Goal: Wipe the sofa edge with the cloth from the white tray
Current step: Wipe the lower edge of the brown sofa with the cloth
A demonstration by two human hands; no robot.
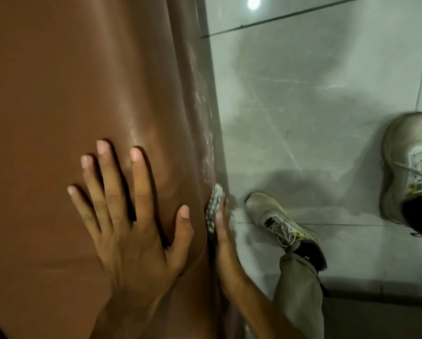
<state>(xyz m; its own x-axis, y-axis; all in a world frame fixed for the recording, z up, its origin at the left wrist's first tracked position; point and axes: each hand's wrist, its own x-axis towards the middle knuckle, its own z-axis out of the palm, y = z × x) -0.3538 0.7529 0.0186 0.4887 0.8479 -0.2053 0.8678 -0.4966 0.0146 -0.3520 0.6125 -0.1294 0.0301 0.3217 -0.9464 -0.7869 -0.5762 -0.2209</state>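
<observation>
Right fingers (221, 216) pressing cloth (213, 206) flat against sofa edge (202, 143), left hand (131, 216) splayed open on top.

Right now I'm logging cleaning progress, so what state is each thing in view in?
left hand: flat, fingers spread, pressed on the sofa top.
right hand: pressing the cloth against the sofa's side edge.
cloth: bunched, sandwiched between hand and edge.
sofa edge: streaked with pale smears above the cloth.
floor: glossy, reflecting a light.

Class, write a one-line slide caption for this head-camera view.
Left hand braces flat on the brown sofa while the right hand presses a cloth against its edge.
</observation>
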